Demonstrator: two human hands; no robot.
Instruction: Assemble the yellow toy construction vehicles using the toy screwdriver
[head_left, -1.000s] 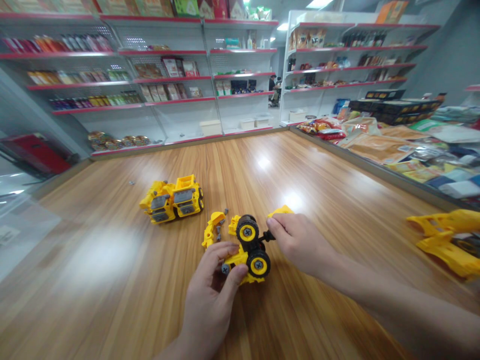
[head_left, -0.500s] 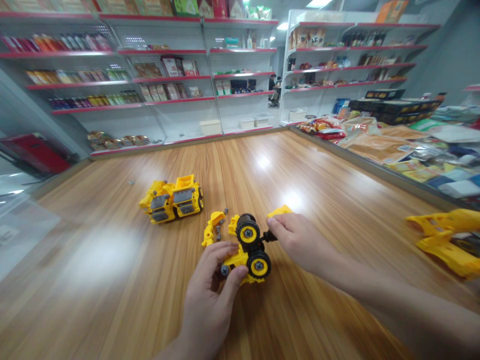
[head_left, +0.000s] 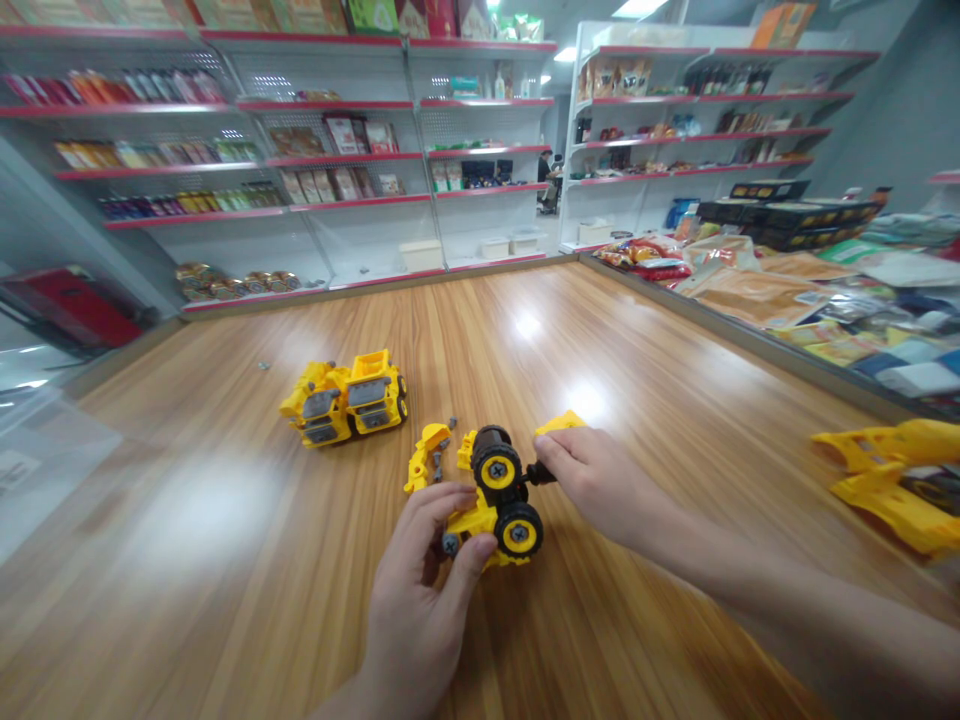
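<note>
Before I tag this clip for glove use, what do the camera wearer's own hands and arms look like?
The left hand and right hand are bare, without gloves. No sleeve, watch or bracelet shows on the left wrist or right forearm, and no ring or marking can be seen, though some fingers are hidden.

The toy chassis (head_left: 472, 518) is bright yellow, its black tyres (head_left: 491, 441) ringing yellow hubs (head_left: 505, 538) with grey screws (head_left: 519, 535). I see yellow and black on the tool (head_left: 561, 421), yellow and grey on two toy trucks (head_left: 370, 392). Brown grain streaks the tan surface (head_left: 247, 610); red edges (head_left: 360, 202) stripe the white shelves (head_left: 375, 235).
</note>
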